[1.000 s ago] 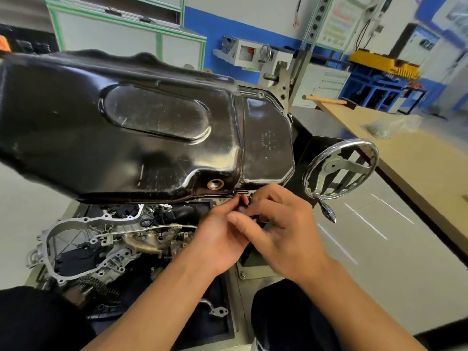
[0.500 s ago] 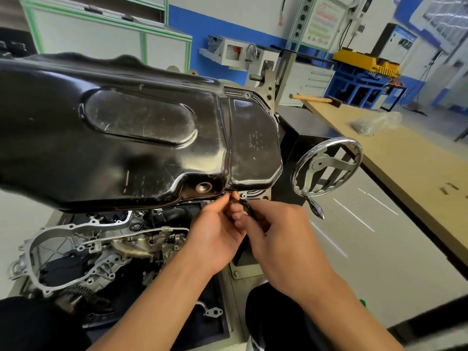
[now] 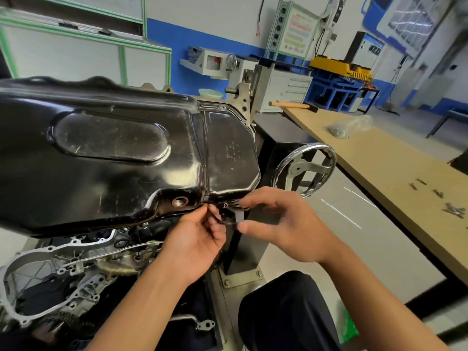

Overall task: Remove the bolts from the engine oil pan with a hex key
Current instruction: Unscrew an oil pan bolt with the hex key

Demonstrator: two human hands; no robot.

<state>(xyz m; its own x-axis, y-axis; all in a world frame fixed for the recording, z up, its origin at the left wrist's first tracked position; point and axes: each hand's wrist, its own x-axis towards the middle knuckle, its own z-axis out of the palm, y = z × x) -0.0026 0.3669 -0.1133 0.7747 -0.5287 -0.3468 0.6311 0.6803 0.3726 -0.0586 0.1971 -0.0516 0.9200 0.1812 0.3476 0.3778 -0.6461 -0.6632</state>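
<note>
- Head view, close in: bolt [image 3: 225,205] sits on the lower flange of the oil pan [image 3: 126,148], just above and between both sets of fingertips, its socket facing me.
- Dark bent hex key [image 3: 226,222] lies roughly crosswise just below that bolt. My left hand [image 3: 200,239] pinches one end and my right hand [image 3: 286,224] the other.
- Judgement: the tip must come up into the socket; neither hand looks clearly nearer.
- Head view, room: handwheel [image 3: 304,168] is just right of the hands. The counter [image 3: 379,160] beyond carries loose bolts [image 3: 453,211], a bag [image 3: 349,127] and a hammer [image 3: 291,105].
</note>
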